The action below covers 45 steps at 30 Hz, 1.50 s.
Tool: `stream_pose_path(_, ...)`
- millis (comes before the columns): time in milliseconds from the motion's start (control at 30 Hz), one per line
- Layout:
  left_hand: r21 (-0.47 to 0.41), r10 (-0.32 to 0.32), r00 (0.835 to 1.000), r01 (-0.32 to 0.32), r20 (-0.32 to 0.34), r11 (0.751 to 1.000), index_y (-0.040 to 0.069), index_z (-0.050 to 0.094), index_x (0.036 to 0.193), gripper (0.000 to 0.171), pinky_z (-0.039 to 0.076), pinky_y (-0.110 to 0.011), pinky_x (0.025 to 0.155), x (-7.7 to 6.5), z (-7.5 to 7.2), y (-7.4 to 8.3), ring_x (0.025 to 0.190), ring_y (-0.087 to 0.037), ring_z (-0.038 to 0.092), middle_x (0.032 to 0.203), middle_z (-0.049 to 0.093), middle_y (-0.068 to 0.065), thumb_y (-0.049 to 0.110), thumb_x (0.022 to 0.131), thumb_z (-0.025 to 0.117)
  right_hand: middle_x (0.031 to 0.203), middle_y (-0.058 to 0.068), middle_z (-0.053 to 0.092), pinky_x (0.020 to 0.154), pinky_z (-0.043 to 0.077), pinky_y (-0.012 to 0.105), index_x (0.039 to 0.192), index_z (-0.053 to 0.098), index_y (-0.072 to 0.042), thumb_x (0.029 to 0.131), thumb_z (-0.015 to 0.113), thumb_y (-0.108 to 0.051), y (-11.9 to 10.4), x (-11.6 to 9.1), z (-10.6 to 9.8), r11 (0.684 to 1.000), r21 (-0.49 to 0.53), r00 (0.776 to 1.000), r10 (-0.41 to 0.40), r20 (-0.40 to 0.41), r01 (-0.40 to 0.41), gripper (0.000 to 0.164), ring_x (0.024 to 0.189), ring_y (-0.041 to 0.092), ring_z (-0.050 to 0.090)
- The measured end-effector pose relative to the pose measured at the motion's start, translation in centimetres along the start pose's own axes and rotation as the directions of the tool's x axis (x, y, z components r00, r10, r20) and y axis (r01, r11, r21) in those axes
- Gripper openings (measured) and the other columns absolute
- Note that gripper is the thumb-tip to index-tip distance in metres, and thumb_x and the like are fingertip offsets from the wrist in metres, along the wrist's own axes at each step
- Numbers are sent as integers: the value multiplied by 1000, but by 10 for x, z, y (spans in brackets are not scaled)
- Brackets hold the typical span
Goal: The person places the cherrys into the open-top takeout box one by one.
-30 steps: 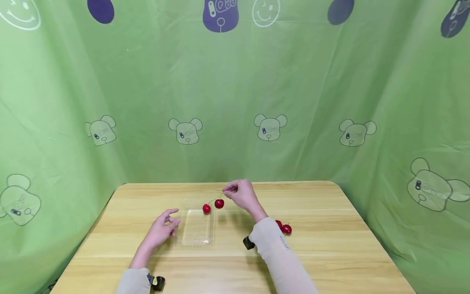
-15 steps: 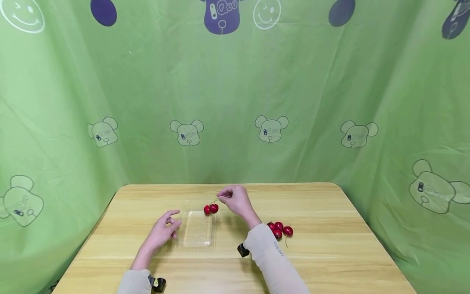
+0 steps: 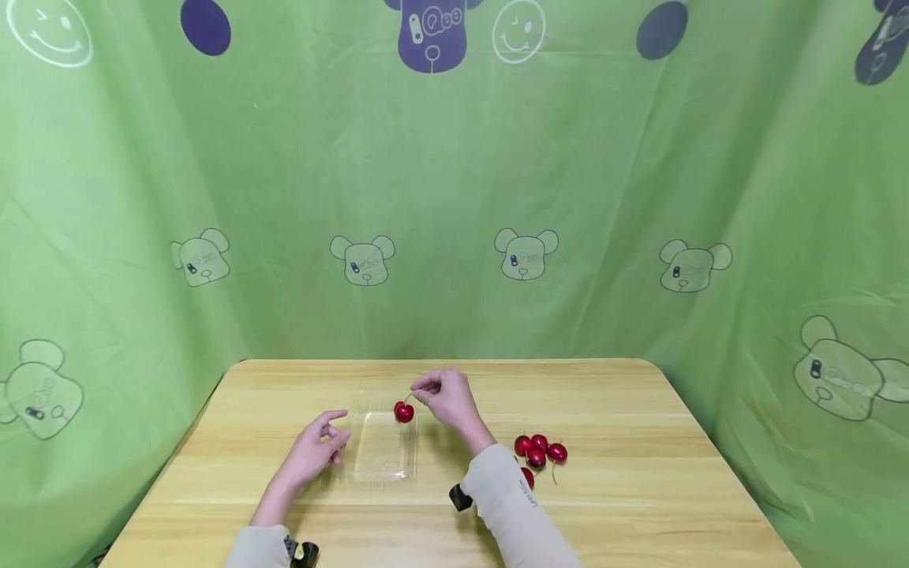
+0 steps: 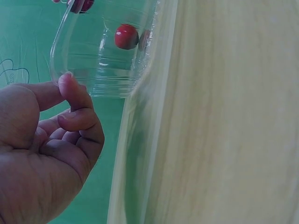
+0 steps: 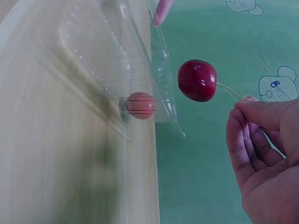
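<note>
My right hand [image 3: 449,398] pinches the thin green stem of a dark red cherry [image 5: 197,80], which hangs from the thumb and fingertips. In the head view that cherry overlaps the far right corner of a clear plastic box [image 3: 383,476]. Another cherry [image 5: 141,105] lies in the box, seen through its wall, with its stem poking past the rim. My left hand [image 3: 316,448] is at the box's left side, fingers loosely bent. In the left wrist view one fingertip [image 4: 68,78] meets or nearly meets the box rim; I cannot tell whether it touches.
Several cherries [image 3: 537,454] lie in a loose group to the right of the box, one partly hidden by the right sleeve [image 3: 507,489]. The wooden table [image 3: 625,505] has a green printed curtain [image 3: 440,158] behind it and at both sides.
My right hand has moved left and toward me with its cherry, which now overlaps the cherry in the box. More of the group at right shows as the sleeve moved away. The left hand stays put.
</note>
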<state>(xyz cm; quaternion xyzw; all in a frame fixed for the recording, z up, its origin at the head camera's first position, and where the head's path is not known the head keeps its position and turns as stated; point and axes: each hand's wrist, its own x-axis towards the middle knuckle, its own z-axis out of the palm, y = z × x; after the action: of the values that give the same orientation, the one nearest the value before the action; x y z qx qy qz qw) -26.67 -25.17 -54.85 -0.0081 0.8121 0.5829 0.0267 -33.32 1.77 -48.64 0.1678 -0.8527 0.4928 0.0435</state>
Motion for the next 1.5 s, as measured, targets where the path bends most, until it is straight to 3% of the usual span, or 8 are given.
stream_pose_path(667, -8, 19, 1000, -19, 10, 1000, 2, 46, 152, 54, 52, -27, 57, 4, -1, 0, 65, -19, 62, 96, 65, -19, 12, 103, 64, 91, 4, 77, 72, 57, 21, 96, 80, -7, 91, 78, -6, 6, 0, 12, 1000, -22, 1000, -6, 18, 6, 5, 78, 10, 66)
stream_pose_path(1100, 2, 29, 1000, -29, 12, 1000, 1, 46, 151, 53, 52, -26, 56, 1, -1, 3, 64, -17, 61, 96, 65, -19, 12, 103, 64, 91, 5, 77, 72, 56, 22, 95, 80, -8, 90, 78, -3, 10, 0, 19, 999, 19, 1000, 29, -2, -29, 7, 77, 11, 64)
stream_pose_path(1333, 0, 24, 1000, -24, 6, 1000, 0, 47, 150, 53, 52, -25, 56, -1, -1, 1, 63, -18, 61, 95, 65, -18, 11, 102, 65, 90, 5, 77, 72, 57, 23, 98, 79, -3, 89, 78, -2, 14, -2, 25, 998, 41, 999, 40, 4, -40, 9, 77, 11, 65)
stream_pose_path(1500, 6, 28, 1000, -28, 1, 1000, -1, 47, 150, 52, 54, -27, 57, 0, -1, -2, 63, -19, 62, 95, 65, -19, 11, 102, 64, 89, 3, 77, 73, 58, 23, 94, 80, -8, 88, 79, -2, 17, -2, 29, 999, 24, 999, 36, -19, -36, 8, 77, 10, 65)
